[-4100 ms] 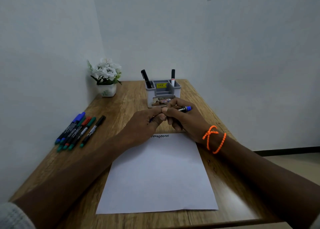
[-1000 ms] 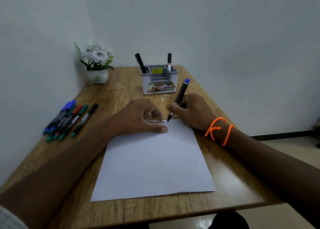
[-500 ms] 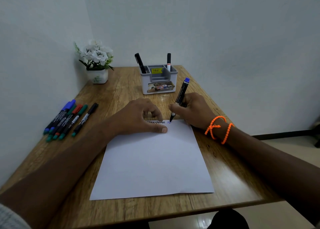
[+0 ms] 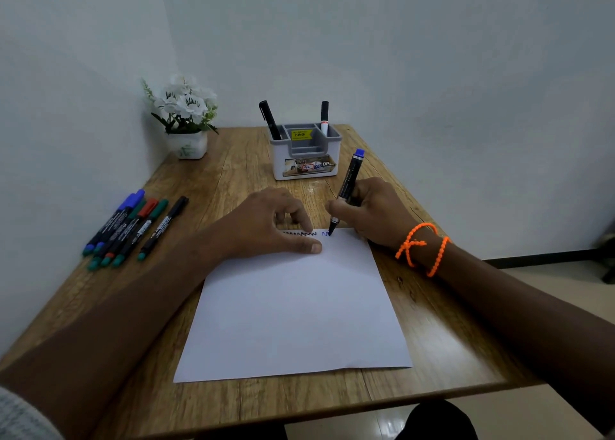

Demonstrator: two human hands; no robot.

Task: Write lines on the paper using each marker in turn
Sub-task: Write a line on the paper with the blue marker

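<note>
Wooden table [image 4: 429, 336]: we see it pushed into a corner between two pale walls, and a white paper [image 4: 296, 319] lies flat in the middle of it.
Paper: near its far edge we see a short black zigzag line [image 4: 299, 233], and just to the right of it a small blue mark [image 4: 325, 233].
Right hand [image 4: 372, 211]: we see its fingers curled around a blue marker [image 4: 346, 191], in a writing grip; an orange beaded band [image 4: 421, 248] is around the wrist.
Blue marker: it leans away from us, the blue end is up, and the tip touches the paper at the blue mark.
Left hand [image 4: 266, 226]: it rests on the upper left part of the paper; the thumb lies flat on the sheet and the fingers are bent with their tips down beside the black line. It holds nothing.
Row of markers [image 4: 129, 228]: we count about six, blue, green, red and black, lying side by side on the left part of the table, well apart from the paper.
Holder [image 4: 304, 153]: a white and grey box behind the paper, with one black marker [image 4: 270, 120] in the left compartment and one more [image 4: 324, 118] in the right.
Flower pot [image 4: 186, 145]: white flowers, in the far left corner of the table.
</note>
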